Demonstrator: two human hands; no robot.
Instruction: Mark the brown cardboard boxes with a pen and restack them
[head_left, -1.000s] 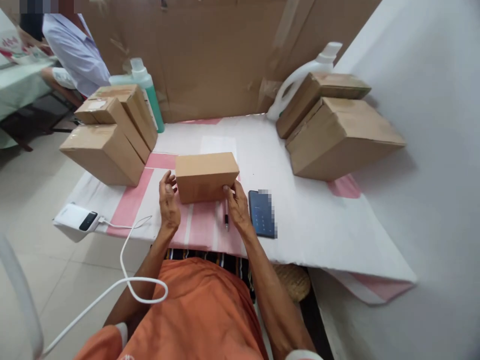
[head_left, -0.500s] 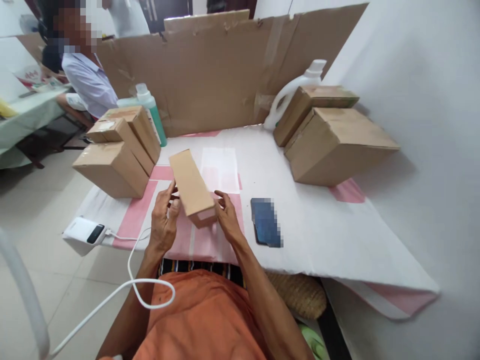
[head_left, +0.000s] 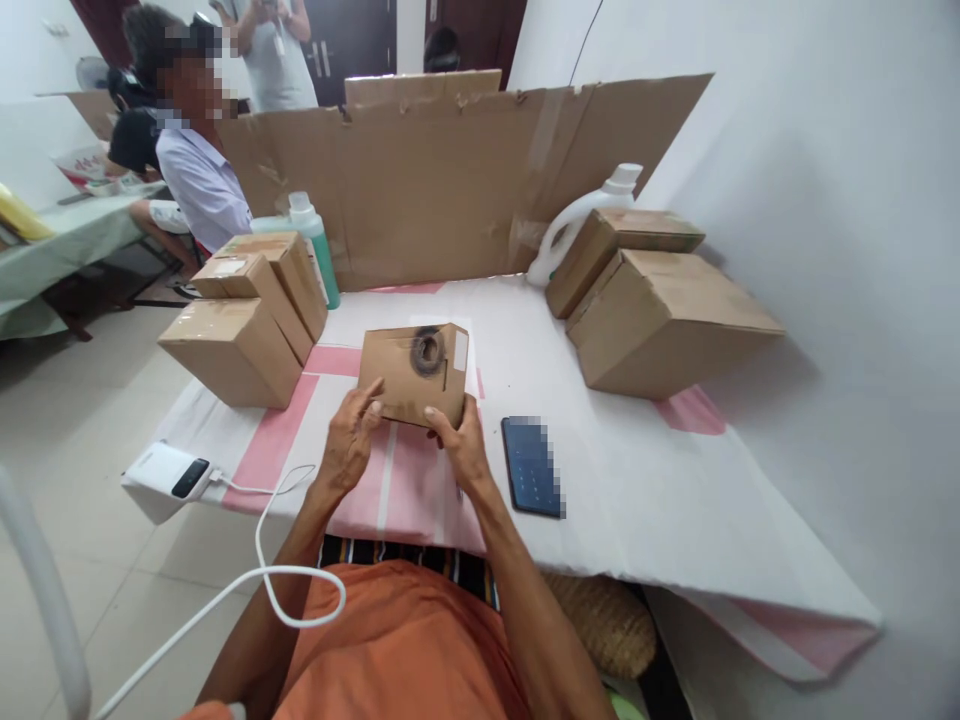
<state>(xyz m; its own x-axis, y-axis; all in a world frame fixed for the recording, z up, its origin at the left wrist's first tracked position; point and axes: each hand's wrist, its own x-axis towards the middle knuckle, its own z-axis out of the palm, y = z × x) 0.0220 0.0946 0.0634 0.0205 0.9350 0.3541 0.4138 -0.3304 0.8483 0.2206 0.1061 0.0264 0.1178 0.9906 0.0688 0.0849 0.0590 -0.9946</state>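
Clamping the box point(head_left: 397, 375), the right hand point(head_left: 463, 446) holds it beside the parted left hand point(head_left: 349, 440).

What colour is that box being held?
The cardboard box is brown with a dark ring, clearest in the head view.

No wording, brand or number is legible. A white label point(head_left: 460, 351) stands at the right edge of the small cardboard box point(head_left: 409, 388), just above the right fingers point(head_left: 470, 408); its content is too small to read. Right of these fingers, rows of light symbols on the smartphone point(head_left: 531, 465) screen are unreadable. Beyond and left of the left fingers point(head_left: 366, 394), a carton point(head_left: 279, 308) bears a pale label point(head_left: 229, 267); farther off that way, red lettering on a bag point(head_left: 79, 165) is blurred.
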